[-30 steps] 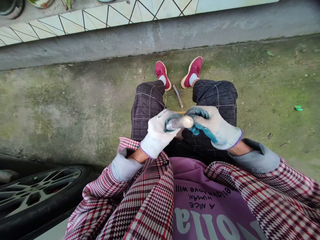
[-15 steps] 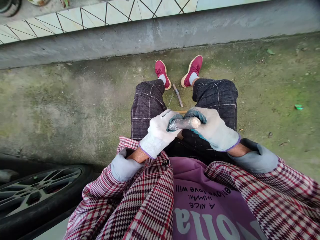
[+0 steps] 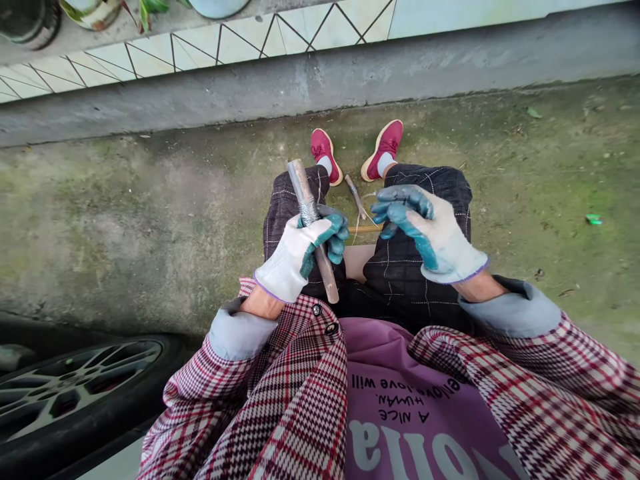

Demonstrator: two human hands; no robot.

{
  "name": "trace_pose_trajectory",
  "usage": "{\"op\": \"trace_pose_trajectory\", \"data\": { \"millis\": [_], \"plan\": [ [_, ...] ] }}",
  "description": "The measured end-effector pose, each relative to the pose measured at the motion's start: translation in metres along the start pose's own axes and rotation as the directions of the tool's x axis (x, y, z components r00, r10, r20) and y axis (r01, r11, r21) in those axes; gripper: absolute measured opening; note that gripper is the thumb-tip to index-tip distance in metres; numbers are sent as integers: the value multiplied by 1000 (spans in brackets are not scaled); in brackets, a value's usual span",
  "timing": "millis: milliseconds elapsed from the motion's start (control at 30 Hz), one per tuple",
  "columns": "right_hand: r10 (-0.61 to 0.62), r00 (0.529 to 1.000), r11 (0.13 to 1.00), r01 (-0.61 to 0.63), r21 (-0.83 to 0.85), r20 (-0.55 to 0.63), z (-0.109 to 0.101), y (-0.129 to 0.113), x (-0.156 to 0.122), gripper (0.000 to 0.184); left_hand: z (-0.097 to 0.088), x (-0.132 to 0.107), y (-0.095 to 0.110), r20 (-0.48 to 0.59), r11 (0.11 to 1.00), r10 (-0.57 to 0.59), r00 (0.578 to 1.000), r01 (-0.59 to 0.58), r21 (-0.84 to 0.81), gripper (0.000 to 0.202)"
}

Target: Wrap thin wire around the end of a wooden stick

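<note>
My left hand (image 3: 305,247), in a white glove with teal palm, is closed around a short wooden stick (image 3: 327,273). The stick slants, its far end up and to the left. A band of metal wire (image 3: 309,211) is wound round its middle, just above my thumb. My right hand (image 3: 420,227), gloved alike, is off the stick above my right knee, its fingers loosely curved and apart. Thin pale strands show near its fingertips; whether they touch is unclear. On the ground between my feet lies a second stick (image 3: 354,195), also wire-wrapped.
A thin yellowish rod (image 3: 367,229) spans between my knees. A low concrete kerb (image 3: 250,90) with tiles above runs beyond my shoes (image 3: 324,152). At lower left is a car wheel (image 3: 80,387). Flower pots (image 3: 90,13) stand at upper left; a green scrap (image 3: 594,219) lies right.
My right hand has let go of the stick and moved away from it. My left hand has turned the stick from pointing sideways to slanting away from me, baring the wire winding.
</note>
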State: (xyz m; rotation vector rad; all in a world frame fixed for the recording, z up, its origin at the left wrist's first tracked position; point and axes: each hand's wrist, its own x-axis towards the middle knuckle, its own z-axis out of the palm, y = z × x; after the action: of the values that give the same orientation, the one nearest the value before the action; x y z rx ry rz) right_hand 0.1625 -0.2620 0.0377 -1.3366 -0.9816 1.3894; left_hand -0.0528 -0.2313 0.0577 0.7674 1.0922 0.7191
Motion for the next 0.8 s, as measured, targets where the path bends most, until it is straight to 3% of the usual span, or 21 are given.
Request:
{"op": "trace_pose_trajectory", "data": {
  "millis": [167, 300, 400, 433, 500, 567, 667, 733, 800],
  "plan": [
    [9, 1000, 998, -10, 55, 30, 0, 5, 2, 33, -1, -5, 4, 78, 1000, -18, 997, 19, -12, 32],
    [-7, 958, 998, -9, 56, 286, 9, -2, -5, 57, -2, -5, 4, 117, 1000, -3, 993, 6, -19, 37],
    [114, 884, 993, -110, -35, 453, 11, -2, -9, 36, -4, -5, 7, 132, 1000, 20, 991, -19, -9, 39],
    [153, 882, 988, -140, -62, 445, 9, -2, -9, 28, -7, -5, 10, 124, 999, 34, 992, -34, -3, 40],
    [171, 925, 985, -155, -74, 340, -2, -1, -4, 27, -13, -5, 16, 99, 998, 68, 993, -69, 10, 40],
    [104, 982, 994, -98, -49, 159, -16, -5, 2, 28, -22, -5, 24, 85, 994, 103, 991, -105, 19, 39],
    [-42, 999, 998, 41, -54, -22, -25, -18, 9, 18, -30, -7, 32, 112, 992, 125, 986, -126, 5, 39],
    [-119, 993, 987, 119, -104, 3, -17, -26, 10, 28, -28, -11, 32, 162, 994, 106, 981, -104, -20, 39],
    [-156, 982, 966, 173, -194, 103, -3, -30, 8, 43, -22, -17, 29, 233, 997, 73, 970, -66, -40, 35]
  ]
}}
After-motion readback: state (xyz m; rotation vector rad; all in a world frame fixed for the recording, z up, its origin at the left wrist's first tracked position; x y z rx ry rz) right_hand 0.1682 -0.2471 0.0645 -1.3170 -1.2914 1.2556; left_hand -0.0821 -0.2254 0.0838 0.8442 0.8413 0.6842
